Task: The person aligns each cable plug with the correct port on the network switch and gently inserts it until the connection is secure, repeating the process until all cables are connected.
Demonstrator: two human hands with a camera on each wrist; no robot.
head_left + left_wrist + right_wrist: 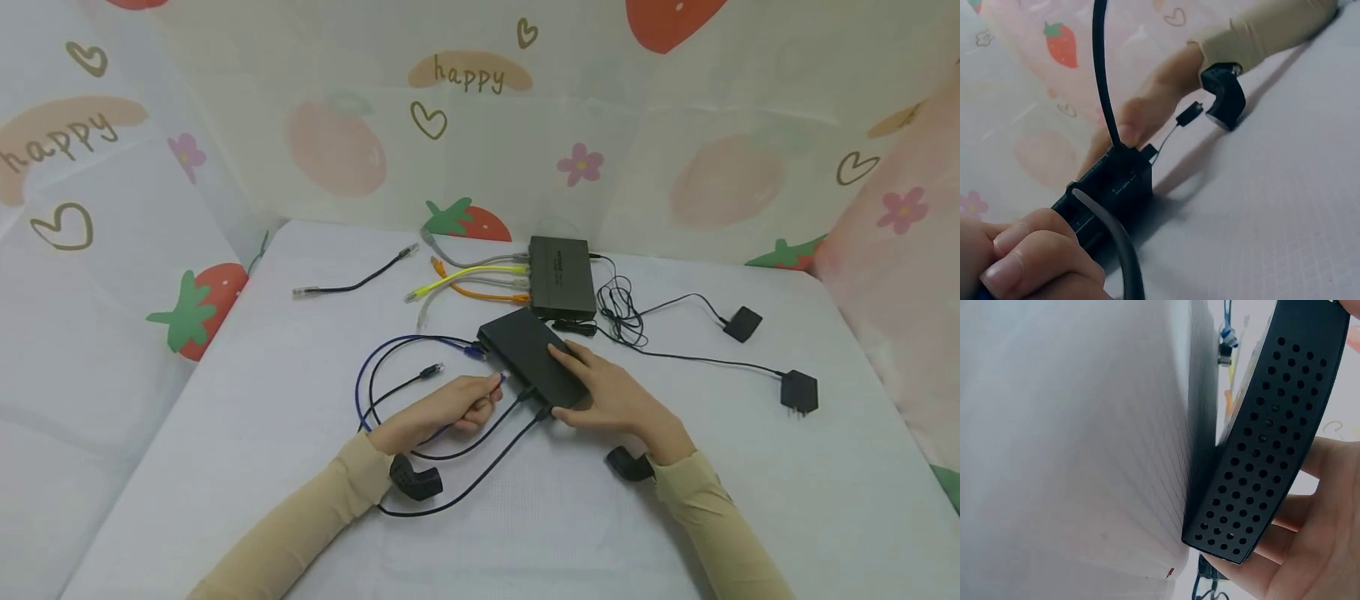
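My right hand [618, 392] grips the end of a black network switch [528, 354], thumb at the near edge and fingers over its top. The right wrist view shows the switch's side wall [1257, 456], full of round vent holes, tipped up from the table. Just left of the port side, my left hand [450, 404] pinches a blue network cable's plug [502, 378], mostly hidden by the fingers. Two black cables [487, 457] run into the near part of that side. Another blue plug [474, 352] sits at its far end.
Behind stands a second, dark grey switch [562, 279] with grey, yellow and orange cables [480, 295]. Two power adapters [799, 392] lie right, their leads bundled [621, 308]. A short black cable [352, 286] lies at back left; a loose black plug [431, 372] lies beyond my left hand.
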